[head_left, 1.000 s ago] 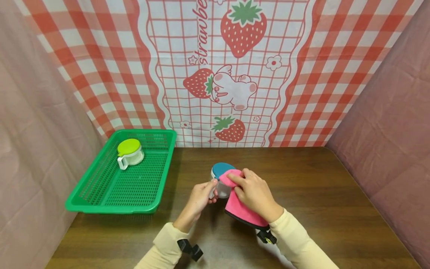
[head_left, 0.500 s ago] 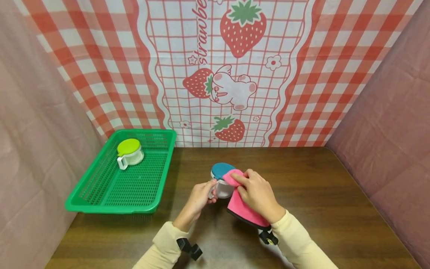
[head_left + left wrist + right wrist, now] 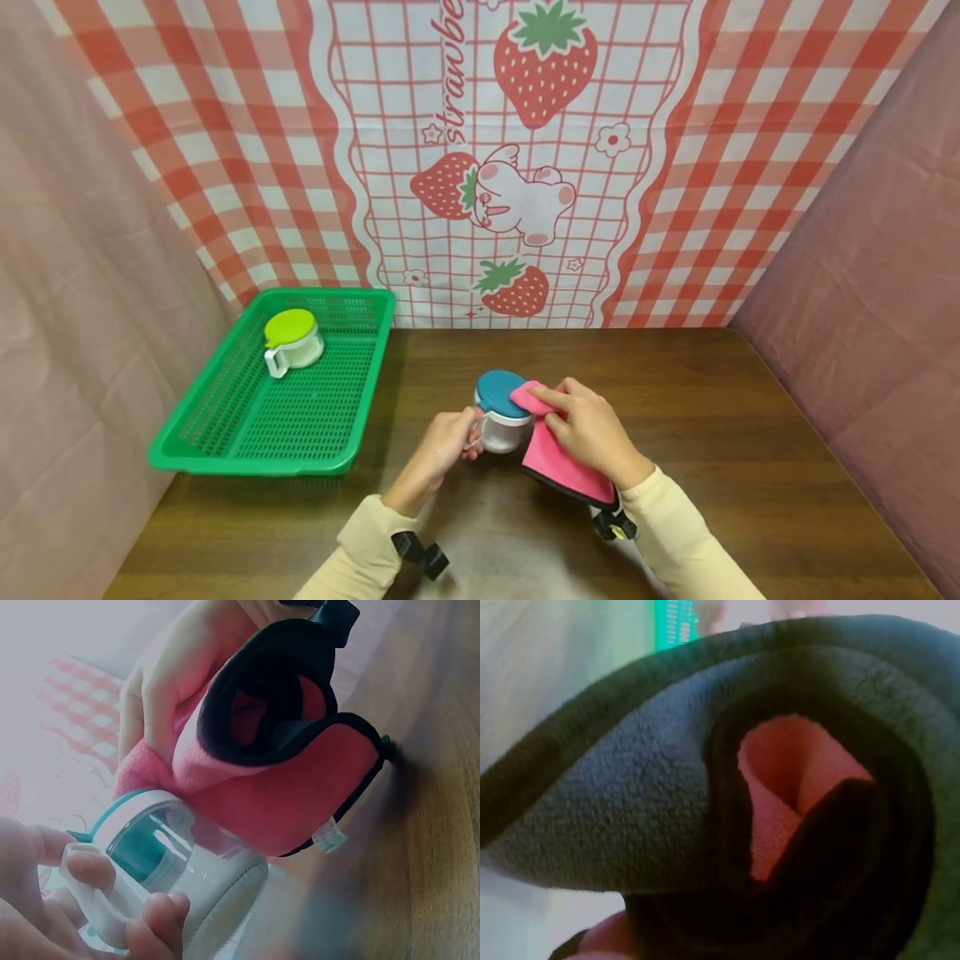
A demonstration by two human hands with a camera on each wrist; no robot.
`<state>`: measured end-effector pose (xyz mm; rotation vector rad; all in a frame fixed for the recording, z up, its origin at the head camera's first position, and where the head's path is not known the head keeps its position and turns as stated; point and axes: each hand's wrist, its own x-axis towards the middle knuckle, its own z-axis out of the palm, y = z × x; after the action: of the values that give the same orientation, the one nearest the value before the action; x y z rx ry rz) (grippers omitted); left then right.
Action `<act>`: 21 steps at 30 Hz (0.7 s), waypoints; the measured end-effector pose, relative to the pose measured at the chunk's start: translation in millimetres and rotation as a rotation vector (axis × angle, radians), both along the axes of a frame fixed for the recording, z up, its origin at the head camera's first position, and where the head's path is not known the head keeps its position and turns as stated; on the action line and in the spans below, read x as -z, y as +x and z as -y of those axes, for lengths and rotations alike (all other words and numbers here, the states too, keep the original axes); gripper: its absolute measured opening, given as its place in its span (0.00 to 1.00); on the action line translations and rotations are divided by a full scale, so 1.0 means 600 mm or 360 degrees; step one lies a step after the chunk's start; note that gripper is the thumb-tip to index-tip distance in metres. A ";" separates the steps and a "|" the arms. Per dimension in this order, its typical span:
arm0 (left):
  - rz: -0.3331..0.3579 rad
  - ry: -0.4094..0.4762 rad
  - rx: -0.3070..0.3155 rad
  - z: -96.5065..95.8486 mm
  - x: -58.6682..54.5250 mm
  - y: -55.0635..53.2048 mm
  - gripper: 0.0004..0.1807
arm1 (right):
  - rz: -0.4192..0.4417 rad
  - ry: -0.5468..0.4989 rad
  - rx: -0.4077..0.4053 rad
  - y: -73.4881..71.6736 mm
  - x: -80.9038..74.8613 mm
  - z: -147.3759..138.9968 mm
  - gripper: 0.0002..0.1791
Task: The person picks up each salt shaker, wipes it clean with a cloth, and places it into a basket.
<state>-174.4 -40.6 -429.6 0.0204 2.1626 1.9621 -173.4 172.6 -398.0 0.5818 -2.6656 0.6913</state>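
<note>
A clear jar [image 3: 501, 433] with a blue lid [image 3: 501, 393] and a white handle is at mid-table in the head view. My left hand [image 3: 447, 442] grips it by the handle [image 3: 101, 896], fingers hooked through the loop in the left wrist view. My right hand [image 3: 592, 429] bunches a pink cloth [image 3: 566, 467] with dark edging. A folded corner of the cloth lies against the lid's right edge. The rest of it hangs below the hand, its dark grey underside [image 3: 630, 795] filling most of the right wrist view.
On the left of the wooden table [image 3: 712, 467] stands a green basket [image 3: 367, 400]. Inside it sits a second jar [image 3: 303, 352] with a lime-green lid [image 3: 290, 327]. A strawberry-print checked cloth [image 3: 525, 183] hangs at the back, and pinkish drapes [image 3: 870, 317] flank the table.
My right hand and the cloth have slid rightward along the lid to its edge, uncovering more of the blue. The jar has shifted slightly toward me and to the right.
</note>
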 end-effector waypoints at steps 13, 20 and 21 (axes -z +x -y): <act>-0.0006 -0.0140 0.0130 0.006 -0.004 0.003 0.20 | 0.0152 -0.0076 -0.0191 -0.022 0.010 -0.029 0.24; -0.0009 -0.0157 0.0227 0.010 -0.001 0.001 0.20 | 0.0201 -0.0110 -0.0255 -0.033 0.015 -0.042 0.23; -0.0004 -0.0150 0.0242 0.011 0.000 0.000 0.20 | 0.0201 -0.0121 -0.0267 -0.035 0.016 -0.043 0.23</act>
<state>-174.3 -47.1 -429.6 0.1672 2.1829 1.7772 -194.2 198.6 -407.8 0.7715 -2.7127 0.9003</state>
